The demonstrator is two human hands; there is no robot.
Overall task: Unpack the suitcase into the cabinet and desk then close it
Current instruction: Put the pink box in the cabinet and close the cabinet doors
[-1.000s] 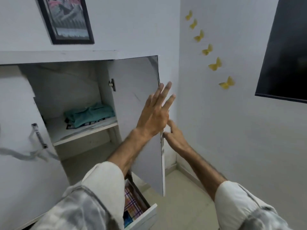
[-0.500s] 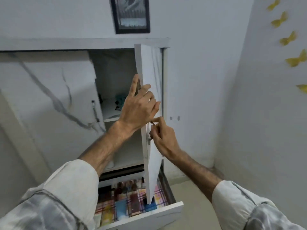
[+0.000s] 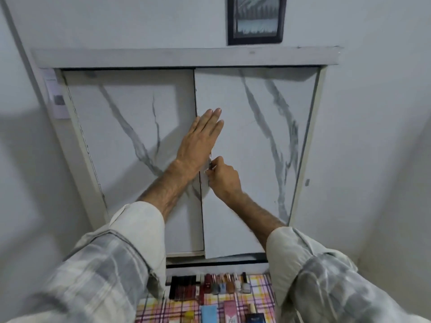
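While the drawer [image 3: 268, 297] just below the cabinet stands pulled out nearest the camera, its plaid lining carrying a row of nail-polish bottles [image 3: 227, 283], dark slim tubes [image 3: 184, 287] to their left and a few small boxes [image 3: 229, 314] in front, the step in hand looks like shutting the cabinet after stowing. Farther out, the right hand [image 3: 224, 178] pinches something small at the right door's [image 3: 256, 145] inner edge, probably its pull or latch, though the hand hides it. The left hand [image 3: 200, 141] lies flat, fingers straight and together, across the seam, pressing on the doors. Both marble-patterned doors sit nearly flush, the left door [image 3: 130, 145] closed, so the cabinet's contents are hidden. The next move likely calls for securing the door, then pushing the drawer in. The suitcase is out of view.
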